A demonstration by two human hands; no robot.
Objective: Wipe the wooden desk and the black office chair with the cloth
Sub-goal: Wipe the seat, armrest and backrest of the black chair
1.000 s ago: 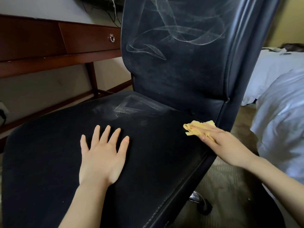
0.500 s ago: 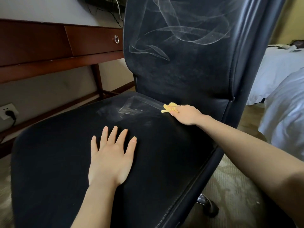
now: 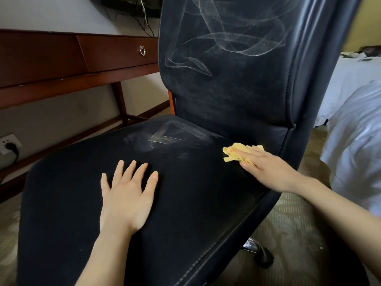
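black office chair (image 3: 185, 203) fills most of the view, seat near and low, backrest upright at the far right. left hand (image 3: 127, 197) lies flat, palm down, on the middle of the seat, fingers straight and spread, holding nothing. right hand (image 3: 268, 168) comes in from the right and presses a crumpled yellow cloth (image 3: 235, 153) onto the seat at its far right part, just in front of where seat meets backrest. the fingers (image 3: 247, 155) lie straight across the top of the cloth, not curled round it; the cloth sticks out past the fingertips to the left and a bit on the far side, the rest is hidden under the fingers and palm. thumb lies along the near side of the cloth, touching the seat. pale dusty smear marks (image 3: 165, 137) show on the far middle of the seat, left of the cloth and apart from it, and swirly pale streaks (image 3: 226, 42) run across the upper backrest. wooden desk (image 3: 61, 65) stands far left behind the chair, with a drawer and a ring pull (image 3: 142, 51). wall socket (image 3: 9, 142) with a plug sits low at far left. white bedding (image 3: 354, 141) at right edge. chair base (image 3: 259, 252) shows under the seat on the carpet (image 3: 288, 234).
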